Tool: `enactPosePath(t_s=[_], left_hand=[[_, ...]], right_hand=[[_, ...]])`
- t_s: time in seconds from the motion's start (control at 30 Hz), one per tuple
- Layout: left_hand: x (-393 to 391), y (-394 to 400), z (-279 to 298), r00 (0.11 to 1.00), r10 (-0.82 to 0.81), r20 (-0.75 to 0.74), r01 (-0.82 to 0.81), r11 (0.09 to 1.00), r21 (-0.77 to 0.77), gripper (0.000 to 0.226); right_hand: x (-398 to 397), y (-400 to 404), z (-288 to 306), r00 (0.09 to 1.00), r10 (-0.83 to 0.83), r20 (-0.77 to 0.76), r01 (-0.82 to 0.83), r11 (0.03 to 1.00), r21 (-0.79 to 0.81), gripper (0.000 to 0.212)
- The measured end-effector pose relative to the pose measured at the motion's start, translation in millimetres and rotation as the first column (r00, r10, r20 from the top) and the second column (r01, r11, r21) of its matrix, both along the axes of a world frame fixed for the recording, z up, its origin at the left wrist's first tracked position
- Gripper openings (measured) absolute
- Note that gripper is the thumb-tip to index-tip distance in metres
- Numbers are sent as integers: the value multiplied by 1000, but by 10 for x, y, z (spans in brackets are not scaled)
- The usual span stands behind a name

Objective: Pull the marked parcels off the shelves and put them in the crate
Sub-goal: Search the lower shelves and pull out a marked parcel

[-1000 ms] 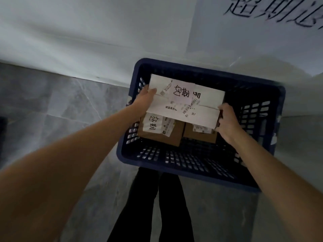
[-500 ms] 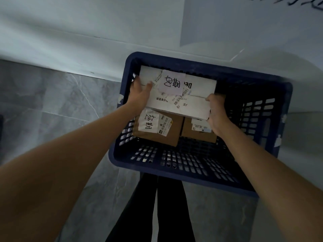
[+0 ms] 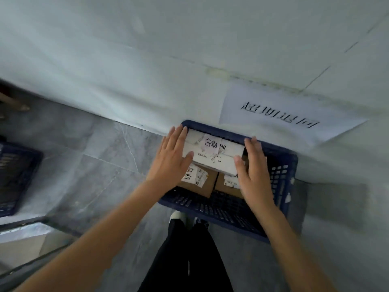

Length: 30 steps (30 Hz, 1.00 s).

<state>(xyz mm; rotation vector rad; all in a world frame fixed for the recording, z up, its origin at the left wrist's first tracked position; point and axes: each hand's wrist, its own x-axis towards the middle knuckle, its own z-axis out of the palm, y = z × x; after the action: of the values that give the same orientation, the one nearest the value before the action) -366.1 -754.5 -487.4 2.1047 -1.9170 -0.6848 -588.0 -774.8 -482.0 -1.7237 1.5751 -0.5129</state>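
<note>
The white parcel [image 3: 212, 153] lies in the crate [image 3: 282, 186], far side, atop two brown boxes [image 3: 207, 183]. Left hand [image 3: 171, 158] and right hand [image 3: 255, 172] flank it, each grip wide, holding nothing. Best lift straight up, leaving it flat.

Grey marble-look tile floor [image 3: 88, 148] with pale veins, running up to a white wall at the far side. Sitting right on it against that wall is a dark blue slotted plastic crate [image 3: 284, 186]. Over at the left edge there's a second dark crate [image 3: 14, 175] on the floor too, well apart from the first one.
</note>
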Motion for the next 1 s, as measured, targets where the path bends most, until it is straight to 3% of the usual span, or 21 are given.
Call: enactPosePath(t_s=[0.27,0.5,0.7,1.0], left_hand=[[459,653,1251,963,159,219,-117,974,-195,72],[1097,1618,2657,832,461,310,-231,794,-563,74],[1596,3157,3276,620,705,344,-381,654,-654,74],[2009,5480,3901,45,937,347,-534,316,-784,77]], right_hand=[[811,202,1110,965,215,-150,-251,922,-295,67],[2121,956,2331,883,463,-82,-402,654,-641,69],[2987,2147,2979,716,690,-105,-517,423,-744,65],[4052,4026,3624,394,913,-104,-508,122,-853,63]])
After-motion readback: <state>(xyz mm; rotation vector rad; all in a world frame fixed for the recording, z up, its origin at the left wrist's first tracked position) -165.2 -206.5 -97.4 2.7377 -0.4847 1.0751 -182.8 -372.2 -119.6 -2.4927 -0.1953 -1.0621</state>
